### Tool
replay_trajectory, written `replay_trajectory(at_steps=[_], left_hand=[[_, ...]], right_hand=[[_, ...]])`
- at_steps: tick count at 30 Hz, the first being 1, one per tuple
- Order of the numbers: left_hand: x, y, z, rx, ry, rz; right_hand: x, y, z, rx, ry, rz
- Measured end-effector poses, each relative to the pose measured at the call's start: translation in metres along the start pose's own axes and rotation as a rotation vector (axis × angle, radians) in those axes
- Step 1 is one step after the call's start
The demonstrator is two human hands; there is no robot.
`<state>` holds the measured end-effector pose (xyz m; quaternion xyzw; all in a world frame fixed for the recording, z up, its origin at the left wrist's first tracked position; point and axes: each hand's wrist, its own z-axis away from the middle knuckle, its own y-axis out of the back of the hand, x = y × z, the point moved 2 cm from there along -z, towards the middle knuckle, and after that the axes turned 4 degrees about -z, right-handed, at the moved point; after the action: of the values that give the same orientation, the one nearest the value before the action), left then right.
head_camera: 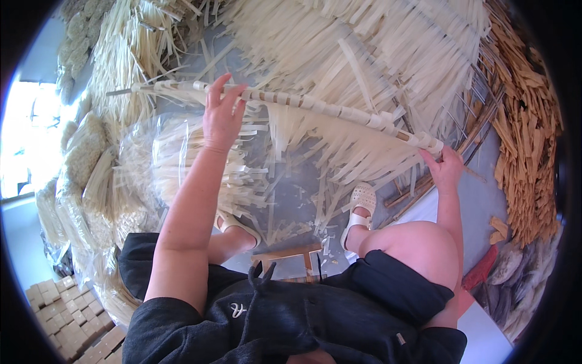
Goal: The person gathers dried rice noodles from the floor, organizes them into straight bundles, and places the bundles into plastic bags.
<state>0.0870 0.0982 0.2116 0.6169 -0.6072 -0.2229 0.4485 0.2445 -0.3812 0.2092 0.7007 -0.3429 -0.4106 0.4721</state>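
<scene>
A long thin stick (268,96) runs across the view, sloping down to the right, with pale flat strips looped over much of its length and hanging below it. My left hand (223,113) is at its left part, fingers spread over the strips; the thumb's contact is hard to make out. Near the right end, my right hand (443,166) pinches the stick and a loop of strip between thumb and fingers. Beneath the stick the hanging strips (327,136) fan out towards my feet.
More pale strips (295,41) on rods cover the floor ahead. Plastic-wrapped bundles (86,159) line the left, above stacked wooden blocks (68,309). Orange-brown strips (523,136) hang at right, near loose sticks (413,198). A small wooden frame (291,251) lies between my feet.
</scene>
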Motion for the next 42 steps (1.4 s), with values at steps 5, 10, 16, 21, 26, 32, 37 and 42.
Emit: replay_trajectory(at_steps=[5,10,16,21,26,32,37,42], left_hand=[[-0.004,-0.009,-0.003,-0.056,0.087,-0.102],[0.008,0.015,-0.033,-0.189,0.040,-0.066],[-0.013,-0.027,-0.006,-0.220,0.072,0.023],[0.008,-0.006,-0.022,-0.248,-0.018,-0.032],[-0.004,-0.055,-0.010,-0.357,0.011,-0.049],[0.022,-0.027,-0.021,-0.210,-0.028,-0.047],[-0.015,-0.045,0.005,-0.356,0.029,-0.110],[-0.033,-0.044,0.019,-0.482,0.076,-0.217]], right_hand=[[-0.003,-0.017,-0.010,0.066,0.105,-0.118],[0.015,0.003,-0.011,0.106,0.013,-0.204],[0.002,-0.022,-0.007,0.057,0.168,-0.199],[0.014,-0.006,0.003,-0.045,-0.036,-0.313],[0.036,-0.033,-0.007,-0.049,-0.024,-0.251],[0.056,-0.036,0.002,-0.100,-0.165,-0.428],[0.020,-0.040,0.000,-0.237,-0.014,-0.392],[0.026,-0.089,0.010,-0.428,0.057,-0.073]])
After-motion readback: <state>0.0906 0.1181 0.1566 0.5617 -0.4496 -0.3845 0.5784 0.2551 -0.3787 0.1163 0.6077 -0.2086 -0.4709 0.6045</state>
